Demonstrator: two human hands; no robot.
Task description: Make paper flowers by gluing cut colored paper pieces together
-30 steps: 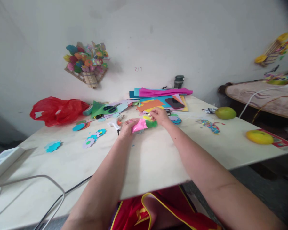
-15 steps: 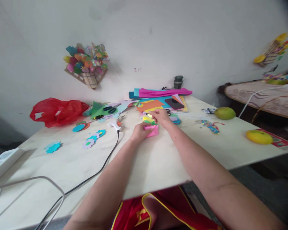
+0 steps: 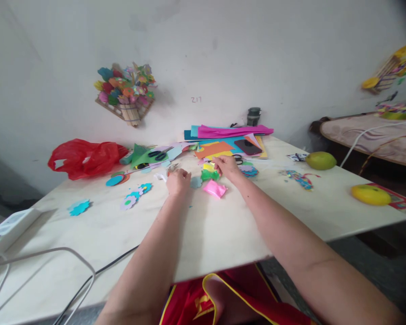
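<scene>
My left hand (image 3: 178,181) is at the white glue gun (image 3: 160,177), covering part of it. Its fingers are blurred and partly hidden, so its grip does not show. Pinched together, the fingers of my right hand (image 3: 227,167) hover above the small packets; whatever they hold is too small to make out. Below them lie a yellow packet (image 3: 208,166), a green packet (image 3: 209,175) and a shiny pink packet (image 3: 215,189). A pale blue-grey flower cutout (image 3: 196,182) rests between my two hands.
Behind are coloured sheets (image 3: 216,148), a phone (image 3: 248,146) and scissors (image 3: 157,155). Left are a red plastic bag (image 3: 88,160), flower cutouts (image 3: 130,201) and a grey cable (image 3: 67,248). Two mangoes, one green (image 3: 320,160), one yellow (image 3: 371,195), lie right.
My left hand has let go of the pink packet and moved left to the glue gun. The pink packet now lies on the table. My right hand stays pinched in nearly the same place.
</scene>
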